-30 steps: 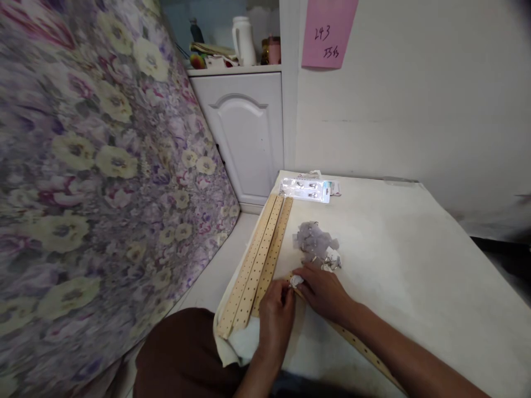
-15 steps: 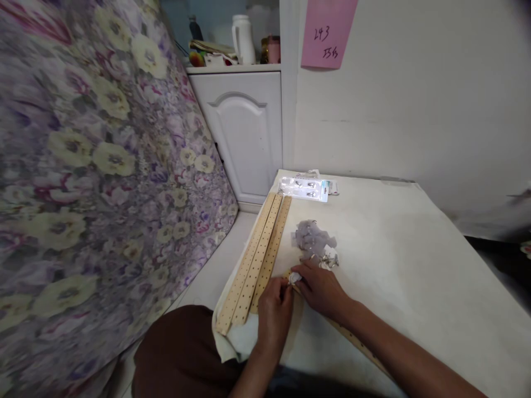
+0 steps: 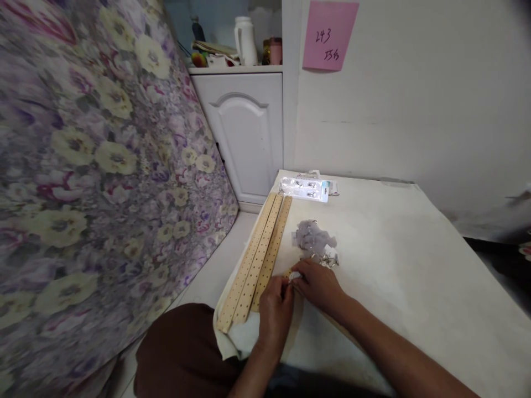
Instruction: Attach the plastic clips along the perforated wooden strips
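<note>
In the head view my two hands meet low over the table, just right of the tan perforated strips point(image 3: 265, 237). My right hand point(image 3: 318, 283) pinches a small whitish piece point(image 3: 295, 275) with a shiny bit at its lower end. The fingers of my left hand point(image 3: 275, 310) are closed at that lower end, and what they grip is too small to make out. Another tan strip with holes point(image 3: 287, 273) lies under both hands, mostly covered by my right hand and forearm. Just beyond my right hand lie a heap of grey translucent pieces point(image 3: 313, 239) and several shiny metal bits point(image 3: 331, 260).
A clear blister pack point(image 3: 305, 189) with small metal parts lies at the far edge of the cloth-covered table point(image 3: 398, 249). Floral fabric point(image 3: 116, 166) hangs on the left. A white cabinet point(image 3: 249, 132) and a wall with a pink paper point(image 3: 329, 36) stand behind.
My right hand has shifted slightly, and its forearm now covers more of the strip beneath. The whitish piece is tucked a little further into the fingers. My left hand stays almost in place.
</note>
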Demonstrator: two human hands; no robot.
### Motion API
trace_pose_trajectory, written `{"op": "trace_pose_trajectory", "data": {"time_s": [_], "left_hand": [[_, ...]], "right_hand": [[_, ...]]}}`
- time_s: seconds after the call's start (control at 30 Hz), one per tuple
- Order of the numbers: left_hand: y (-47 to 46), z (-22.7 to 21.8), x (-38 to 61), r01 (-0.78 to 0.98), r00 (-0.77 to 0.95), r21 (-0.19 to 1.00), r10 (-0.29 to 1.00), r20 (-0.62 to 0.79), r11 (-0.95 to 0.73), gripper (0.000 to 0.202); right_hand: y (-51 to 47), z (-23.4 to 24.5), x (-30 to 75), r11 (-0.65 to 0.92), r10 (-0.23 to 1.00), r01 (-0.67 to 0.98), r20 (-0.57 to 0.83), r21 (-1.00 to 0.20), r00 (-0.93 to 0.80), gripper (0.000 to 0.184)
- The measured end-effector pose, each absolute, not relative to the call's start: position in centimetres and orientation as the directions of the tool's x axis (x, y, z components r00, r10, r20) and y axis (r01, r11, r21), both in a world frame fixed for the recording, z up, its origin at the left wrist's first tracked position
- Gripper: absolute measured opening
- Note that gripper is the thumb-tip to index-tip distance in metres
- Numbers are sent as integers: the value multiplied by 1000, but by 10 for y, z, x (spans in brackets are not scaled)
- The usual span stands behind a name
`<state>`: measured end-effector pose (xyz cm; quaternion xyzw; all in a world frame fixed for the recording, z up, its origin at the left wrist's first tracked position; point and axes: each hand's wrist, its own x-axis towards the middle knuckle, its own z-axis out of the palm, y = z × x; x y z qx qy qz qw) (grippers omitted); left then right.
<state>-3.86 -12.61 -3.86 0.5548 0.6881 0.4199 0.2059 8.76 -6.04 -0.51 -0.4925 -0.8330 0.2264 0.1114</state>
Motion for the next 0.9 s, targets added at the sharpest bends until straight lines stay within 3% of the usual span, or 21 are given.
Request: {"op": "trace_pose_trajectory", "data": {"time_s": [0.27,0.53,0.77,0.9], "left_hand": [[-126,-39,-38,639,-282,769,932,228,5,13],[-126,-37,-38,661,-269,750,936,228,8,11],[-126,-37,-37,651,-275,759,936,220,13,9],[-127,-38,-37,643,-287,765,936,204,30,8]], "right_hand": [[-61,-3,85,376,883,796,-76,-474,-463,22],[-67,-13,87,380,891,751,-4,-540,-453,38],[-80,0,112,417,895,705,123,-574,-429,36],[-107,4,165,312,935,763,41,-566,-352,25]]}}
